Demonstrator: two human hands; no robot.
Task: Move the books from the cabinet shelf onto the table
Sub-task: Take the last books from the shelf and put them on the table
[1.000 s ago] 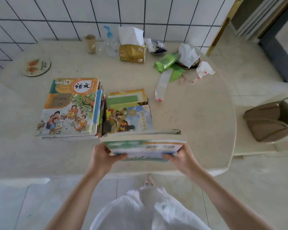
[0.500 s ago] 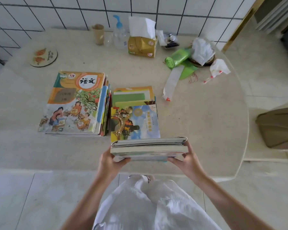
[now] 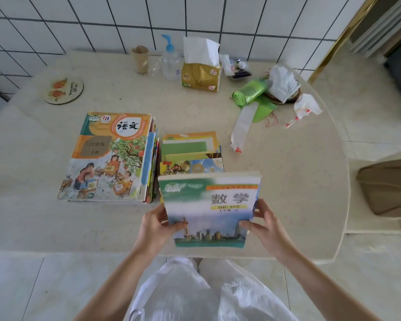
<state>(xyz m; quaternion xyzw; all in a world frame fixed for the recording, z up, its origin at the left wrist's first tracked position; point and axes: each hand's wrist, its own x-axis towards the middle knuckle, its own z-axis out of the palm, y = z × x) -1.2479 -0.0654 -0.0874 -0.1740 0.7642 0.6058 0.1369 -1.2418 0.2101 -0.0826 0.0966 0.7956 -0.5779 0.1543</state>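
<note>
We've tipped the math book [image 3: 210,206] cover-up since a moment ago; left hand [image 3: 156,224] and right hand [image 3: 265,224] pinch its sides over the table's [image 3: 299,181] near edge, above the smaller stack [image 3: 190,150]. Likely about to set it down.

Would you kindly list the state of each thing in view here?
math book: held over the smaller stack, cover up
left hand: grips the book's left edge
right hand: grips its right edge
large book stack: flat on table
smaller stack: flat, beside it
tissue box: open, tissue sticking up
</note>
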